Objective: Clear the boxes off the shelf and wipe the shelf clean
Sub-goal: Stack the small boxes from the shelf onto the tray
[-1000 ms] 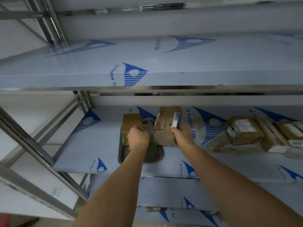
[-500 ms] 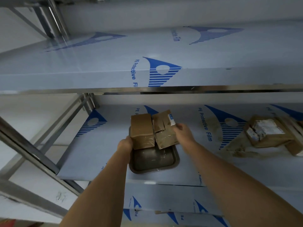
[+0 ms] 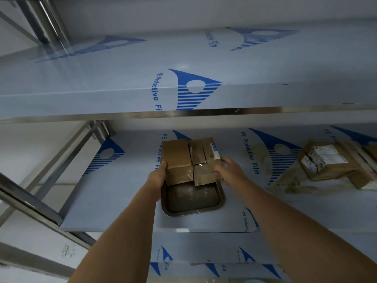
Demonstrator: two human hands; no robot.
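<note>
Two brown cardboard boxes lie side by side at the far end of a dark metal tray (image 3: 191, 210) on the middle shelf (image 3: 114, 193). My left hand (image 3: 158, 175) holds the left box (image 3: 178, 158) by its left side. My right hand (image 3: 230, 170) grips the right box (image 3: 206, 162), which carries a white and blue label, at its right edge. More cardboard boxes (image 3: 326, 162) sit on the same shelf at the right, amid brownish dirt (image 3: 289, 186).
The shelves are steel, covered in white film with blue print. The upper shelf (image 3: 142, 78) overhangs above the boxes. Steel frame bars (image 3: 30, 201) run diagonally at the left. A lower shelf (image 3: 204, 248) shows beneath the tray.
Both boxes, held upright a second ago, have come down flat onto the tray's far end. The tray, earlier mostly hidden, now shows its dark inside. The view has shifted left.
</note>
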